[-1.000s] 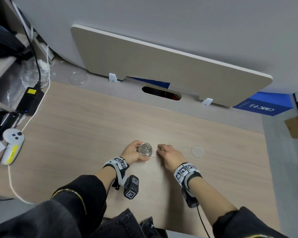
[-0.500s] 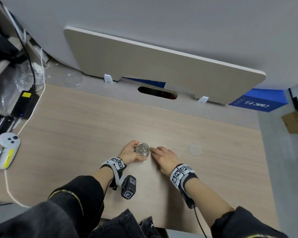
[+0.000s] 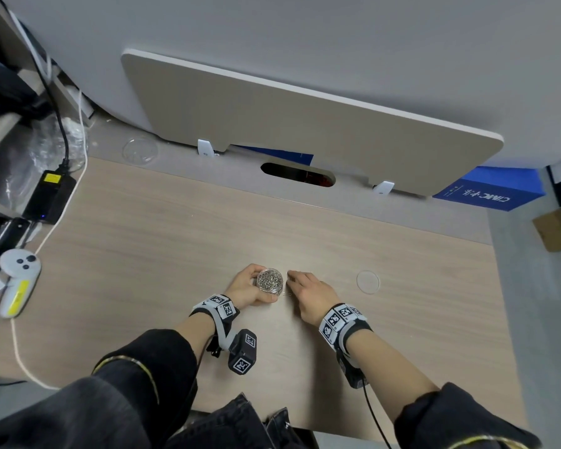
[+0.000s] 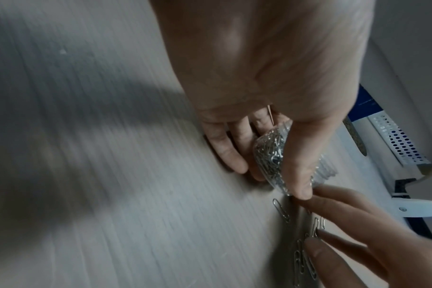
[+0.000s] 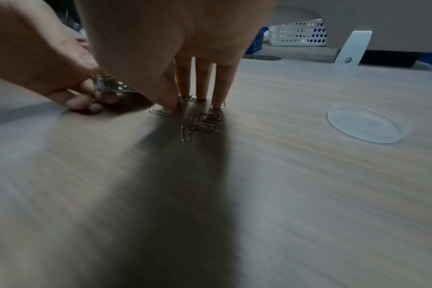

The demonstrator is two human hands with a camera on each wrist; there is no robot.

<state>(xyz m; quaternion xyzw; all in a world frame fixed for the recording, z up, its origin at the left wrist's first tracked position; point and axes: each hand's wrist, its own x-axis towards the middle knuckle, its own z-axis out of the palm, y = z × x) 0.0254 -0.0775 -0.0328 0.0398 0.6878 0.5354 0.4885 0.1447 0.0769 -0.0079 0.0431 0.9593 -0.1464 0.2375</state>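
Gripping the full jar point(image 3: 269, 280) in my left hand point(image 3: 250, 288), fingers and thumb curled round its wall, I held it low at the worktop point(image 3: 143, 254). My right hand point(image 3: 308, 294) stood just right of it, fingers straight, tips pressing the loose clips point(image 5: 202, 120) and clasping nothing. Those clips lay flat beside the jar, under my right hand, so a short sweep leftward seemed the way in; the lid point(image 3: 368, 281) lay further right.
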